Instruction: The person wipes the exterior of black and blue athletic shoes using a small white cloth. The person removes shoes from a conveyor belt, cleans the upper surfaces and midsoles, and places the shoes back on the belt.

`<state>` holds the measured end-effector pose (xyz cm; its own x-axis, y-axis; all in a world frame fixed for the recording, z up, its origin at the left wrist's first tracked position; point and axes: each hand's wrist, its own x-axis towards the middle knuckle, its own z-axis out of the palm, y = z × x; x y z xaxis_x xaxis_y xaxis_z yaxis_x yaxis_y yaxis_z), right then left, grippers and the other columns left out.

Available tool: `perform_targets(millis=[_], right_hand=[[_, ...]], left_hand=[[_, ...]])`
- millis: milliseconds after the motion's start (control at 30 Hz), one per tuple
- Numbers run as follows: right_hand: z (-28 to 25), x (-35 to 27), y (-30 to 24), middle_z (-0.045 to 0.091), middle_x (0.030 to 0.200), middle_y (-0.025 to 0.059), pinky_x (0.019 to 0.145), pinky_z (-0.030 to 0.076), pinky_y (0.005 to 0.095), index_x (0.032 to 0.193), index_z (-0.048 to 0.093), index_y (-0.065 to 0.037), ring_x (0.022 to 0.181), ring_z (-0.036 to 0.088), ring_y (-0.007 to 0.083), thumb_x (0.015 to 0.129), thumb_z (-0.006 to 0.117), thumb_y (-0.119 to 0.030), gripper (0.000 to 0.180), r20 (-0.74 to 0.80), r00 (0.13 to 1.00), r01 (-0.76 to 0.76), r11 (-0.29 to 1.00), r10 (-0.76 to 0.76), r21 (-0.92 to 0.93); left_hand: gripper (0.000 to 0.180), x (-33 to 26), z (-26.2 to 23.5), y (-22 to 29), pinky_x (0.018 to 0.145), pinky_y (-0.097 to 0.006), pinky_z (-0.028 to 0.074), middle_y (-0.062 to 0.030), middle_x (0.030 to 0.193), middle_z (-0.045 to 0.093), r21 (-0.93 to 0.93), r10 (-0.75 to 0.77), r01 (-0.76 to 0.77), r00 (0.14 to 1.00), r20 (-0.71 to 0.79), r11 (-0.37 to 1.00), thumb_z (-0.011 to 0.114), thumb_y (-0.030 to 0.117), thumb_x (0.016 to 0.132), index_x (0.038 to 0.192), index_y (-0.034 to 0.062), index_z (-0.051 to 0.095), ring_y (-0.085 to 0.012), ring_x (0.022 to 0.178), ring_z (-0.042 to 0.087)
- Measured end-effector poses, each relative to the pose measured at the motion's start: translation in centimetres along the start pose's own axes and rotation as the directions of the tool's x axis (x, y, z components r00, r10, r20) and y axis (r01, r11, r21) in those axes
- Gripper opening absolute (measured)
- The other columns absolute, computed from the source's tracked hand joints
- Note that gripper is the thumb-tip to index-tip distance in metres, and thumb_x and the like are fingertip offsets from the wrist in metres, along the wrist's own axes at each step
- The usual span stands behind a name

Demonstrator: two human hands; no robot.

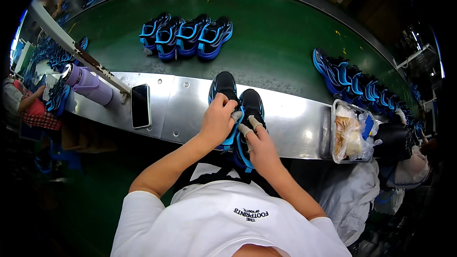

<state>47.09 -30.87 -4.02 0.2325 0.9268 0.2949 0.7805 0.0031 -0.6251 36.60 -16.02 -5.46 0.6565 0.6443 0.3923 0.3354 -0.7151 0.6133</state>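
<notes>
Clear plastic tub (351, 133) of wrapped packets sits right of the shoe pair (238, 109), on the same steel ledge (181, 109). Pair lies heel-to-person, toes toward the green conveyor belt (276, 33), long axis straight away. Left hand (217, 121) curled closed, gripping the left shoe's collar. Right hand (259, 145) with taped fingers spread on the right shoe. Black phone (140, 105) left of pair. Dim factory hall.
</notes>
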Motion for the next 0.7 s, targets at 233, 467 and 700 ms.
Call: perform_targets(millis=[233,467,700], right_hand=[[-4.1,1.7,1.2,0.061,0.099,0.0111,0.083,0.05,0.0385,0.109,0.068,-0.008,0.093,0.059,0.0333,0.082,0.063,0.002,0.029,0.158,0.983,0.085,0.995,-0.092,0.05],[-4.7,1.9,1.4,0.059,0.089,0.0102,0.078,0.047,0.0386,0.105,0.068,-0.008,0.086,0.056,0.0297,0.076,0.074,-0.007,0.029,0.137,0.991,-0.02,0.974,-0.011,0.225],[-4.8,1.5,2.1,0.059,0.088,0.0083,0.079,0.046,0.0373,0.105,0.069,-0.01,0.086,0.054,0.0285,0.077,0.074,-0.01,0.029,0.109,0.992,-0.058,0.998,0.057,0.01]], left_hand=[[0.023,1.7,-1.7,-0.3,0.071,-0.039,0.048,-0.0108,0.09,0.055,-0.039,0.121,-0.115,0.972,0.203,0.993,0.07,0.002,0.075,0.097,0.0059,0.065,-0.031,0.082,0.058],[0.032,1.7,-1.9,0.2,0.065,-0.033,0.046,-0.0087,0.091,0.057,-0.132,-0.033,0.066,0.97,0.24,0.989,0.065,-0.002,0.073,0.104,0.0066,0.064,-0.023,0.069,0.055],[0.033,1.7,-2.5,0.1,0.066,-0.03,0.046,-0.0057,0.089,0.054,-0.281,-0.048,0.161,0.928,0.368,0.946,0.063,-0.004,0.072,0.103,0.0041,0.061,-0.0179,0.07,0.052]])
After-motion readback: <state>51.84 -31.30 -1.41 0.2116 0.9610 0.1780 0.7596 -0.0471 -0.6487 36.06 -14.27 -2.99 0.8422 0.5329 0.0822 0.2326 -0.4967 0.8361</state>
